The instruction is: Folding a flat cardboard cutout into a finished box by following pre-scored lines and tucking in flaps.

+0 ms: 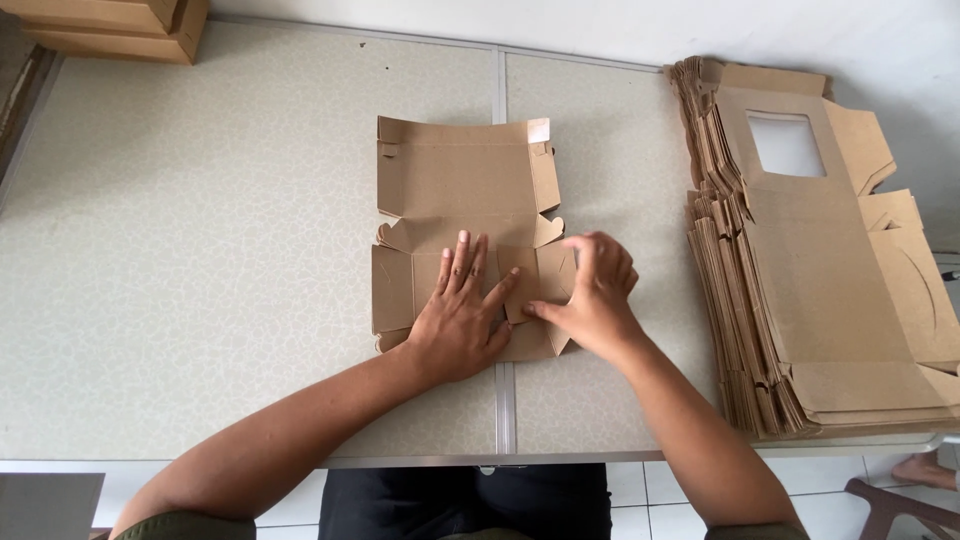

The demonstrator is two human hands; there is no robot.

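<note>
Head view, box blank: a brown die-cut cardboard blank (465, 215) lies flat at the middle of the table (200, 250), across the seam between two table panels; far half has side flaps partly raised, near half sits under the hands.
Left hand: left hand (462, 320) pressed palm-down, fingers spread wide, on the near panel; seems to pin the sheet so it cannot slide.
Right hand: right hand (595, 295) just beside it, fingers curled, pinching and bending the small right-side flap (553, 275) upward; thumb tip close to the left thumb.
Box contents: nothing inside; the blank is not yet a closed shape.
Stack: tall stack of flat blanks (800, 270) at the right table edge, well apart from the hands; top sheet has a square window cut-out.
Far left corner: brown cardboard boxes (120, 25), cut off by the frame; contents cannot be told.
Below table: white tiled floor, part of a bare foot (925, 468) at right.
</note>
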